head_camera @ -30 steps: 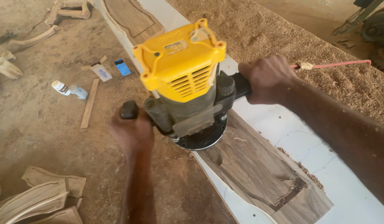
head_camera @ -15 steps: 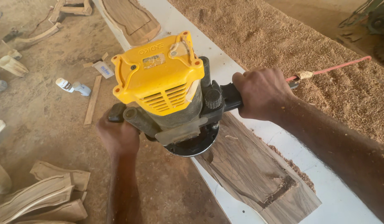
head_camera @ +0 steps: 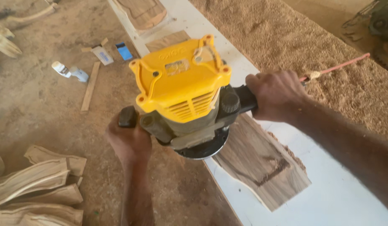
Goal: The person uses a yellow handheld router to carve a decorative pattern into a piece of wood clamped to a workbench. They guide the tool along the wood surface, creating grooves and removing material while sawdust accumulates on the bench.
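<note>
I hold a yellow and black router (head_camera: 183,90) by its two side handles. My left hand (head_camera: 129,140) is closed on the left black knob, and my right hand (head_camera: 277,94) grips the right handle. The router's round base rests on the near end of a dark carved wood piece (head_camera: 261,161), which lies on a long white board (head_camera: 328,196). A routed groove shows near the wood piece's lower right end. A red cord (head_camera: 340,65) runs off to the right behind my right hand.
Sawdust covers the floor on both sides of the board. Several pale shaped wood pieces (head_camera: 34,188) are stacked at lower left. A white bottle (head_camera: 68,71), a wood strip (head_camera: 90,86) and small blue and white items (head_camera: 114,52) lie at upper left. Another carved piece (head_camera: 141,12) lies on the board's far end.
The router and both hands have shifted slightly in view, and its base now sits at the wood piece's upper-left end. My grip on both handles is unchanged.
</note>
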